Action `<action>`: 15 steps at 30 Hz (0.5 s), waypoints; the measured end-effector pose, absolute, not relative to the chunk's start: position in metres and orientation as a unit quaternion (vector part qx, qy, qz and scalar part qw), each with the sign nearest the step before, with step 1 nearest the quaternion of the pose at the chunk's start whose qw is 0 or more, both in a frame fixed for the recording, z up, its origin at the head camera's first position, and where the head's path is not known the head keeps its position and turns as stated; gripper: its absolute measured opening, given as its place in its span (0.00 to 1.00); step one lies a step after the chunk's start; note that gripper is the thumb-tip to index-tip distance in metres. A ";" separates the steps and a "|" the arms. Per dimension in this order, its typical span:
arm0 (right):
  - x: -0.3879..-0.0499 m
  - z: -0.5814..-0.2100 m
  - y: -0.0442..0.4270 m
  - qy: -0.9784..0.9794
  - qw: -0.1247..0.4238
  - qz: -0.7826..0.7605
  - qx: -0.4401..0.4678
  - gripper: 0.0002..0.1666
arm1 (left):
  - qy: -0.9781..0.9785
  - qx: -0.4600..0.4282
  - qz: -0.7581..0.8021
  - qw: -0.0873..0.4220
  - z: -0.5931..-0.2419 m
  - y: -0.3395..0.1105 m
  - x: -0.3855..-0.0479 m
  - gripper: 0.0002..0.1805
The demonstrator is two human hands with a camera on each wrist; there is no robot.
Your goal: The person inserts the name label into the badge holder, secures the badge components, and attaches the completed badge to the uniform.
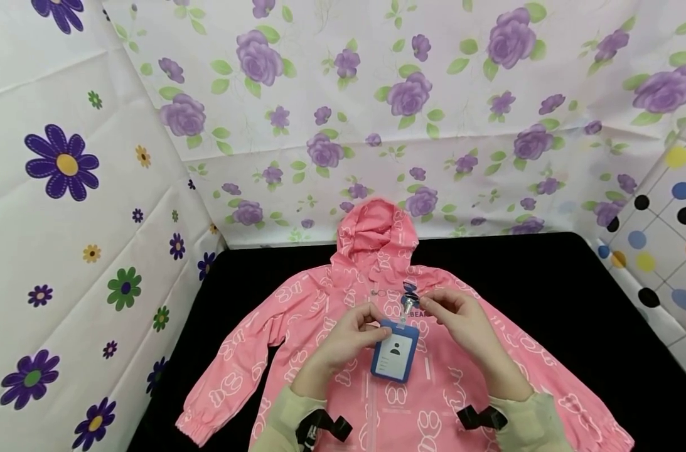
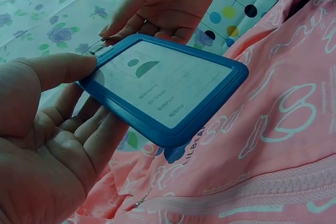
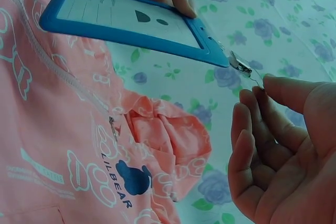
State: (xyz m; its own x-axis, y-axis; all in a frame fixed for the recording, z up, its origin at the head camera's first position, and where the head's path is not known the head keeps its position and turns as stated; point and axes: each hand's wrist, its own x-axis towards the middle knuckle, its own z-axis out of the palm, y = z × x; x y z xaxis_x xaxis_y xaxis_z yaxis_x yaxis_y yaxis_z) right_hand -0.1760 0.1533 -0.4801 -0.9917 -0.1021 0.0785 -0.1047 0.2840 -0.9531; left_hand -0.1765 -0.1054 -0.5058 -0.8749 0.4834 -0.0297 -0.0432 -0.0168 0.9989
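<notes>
A blue-framed ID badge holder [image 1: 392,356] with a white card hangs tilted above the chest of a pink hooded jacket [image 1: 305,292]. My left hand [image 1: 349,337] pinches the holder's top corner between thumb and fingers. From its top edge extends a clear strap with a metal badge clip [image 3: 240,65]. The thin wire end of that clip is pinched between the thumb and fingertips of my right hand [image 1: 460,319]. Behind the clip, the jacket's dark bear logo [image 3: 132,178] shows in the right wrist view. The jacket lies front up, sleeves spread.
A black-covered table [image 1: 523,263] lies under the jacket. Purple-rose cloth [image 1: 320,188] hangs behind it, daisy-print cloth [image 1: 94,220] at the left and dotted cloth [image 1: 659,251] at the right. The jacket's hood [image 1: 375,232] points toward the back.
</notes>
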 end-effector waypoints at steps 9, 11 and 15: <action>-0.175 -0.478 0.153 -0.807 0.002 0.588 0.059 0.16 | 0.670 0.171 0.697 0.189 -0.503 -0.104 -0.174 0.09; -0.174 -0.477 0.153 -0.807 0.001 0.588 0.058 0.16 | 0.669 0.180 0.697 0.186 -0.502 -0.103 -0.174 0.10; -0.173 -0.477 0.153 -0.802 0.004 0.595 0.057 0.16 | 0.670 0.190 0.694 0.182 -0.504 -0.102 -0.174 0.10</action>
